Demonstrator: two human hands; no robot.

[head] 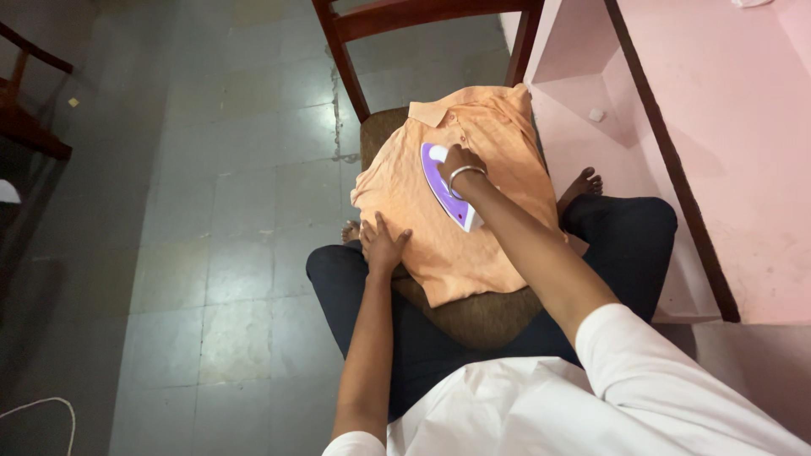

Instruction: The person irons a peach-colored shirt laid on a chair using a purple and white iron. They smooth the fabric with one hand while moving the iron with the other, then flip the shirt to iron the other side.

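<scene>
An orange collared shirt lies spread over the padded seat of a wooden chair. My right hand, with a metal bangle on the wrist, grips the handle of a white and purple iron that rests on the middle of the shirt. My left hand lies flat, fingers apart, on the shirt's near left edge, pressing the cloth down. I sit facing the chair in dark trousers and a white top, knees on either side of the seat.
The chair's red-brown back rises at the top. A pink wall and ledge with a dark wooden strip stand to the right. Grey floor tiles stretch left. Another dark wooden chair is at far left. My bare feet show beside the seat.
</scene>
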